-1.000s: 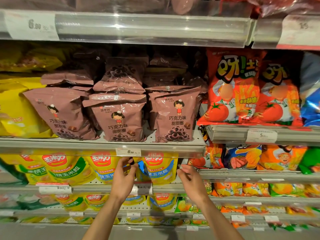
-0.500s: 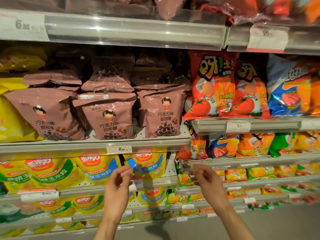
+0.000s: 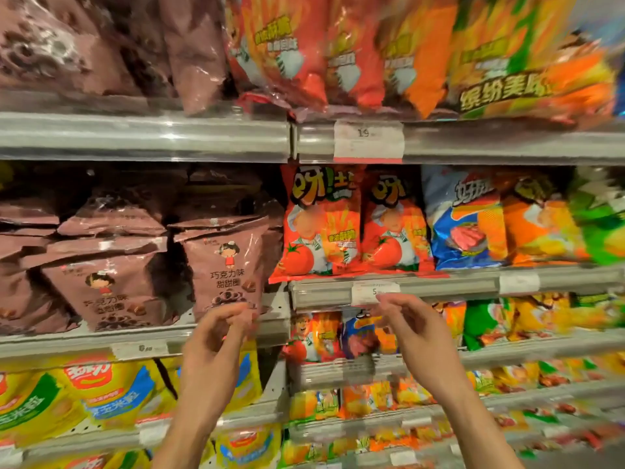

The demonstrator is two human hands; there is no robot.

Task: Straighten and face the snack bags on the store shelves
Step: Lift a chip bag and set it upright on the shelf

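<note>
Both hands are raised with loosely curled fingers, each grip narrow and empty: left hand (image 3: 216, 346) before the glossy brown snack bag (image 3: 226, 265) at the shelf's (image 3: 145, 336) front edge, right hand (image 3: 412, 330) below crinkled red bags (image 3: 321, 225).

Grey metal shelf rail (image 3: 145, 135) across the upper tier, white price label (image 3: 368, 141) reading what looks like 19, smaller price tag (image 3: 374, 293) one tier down, pegboard back panel (image 3: 280, 379).
</note>
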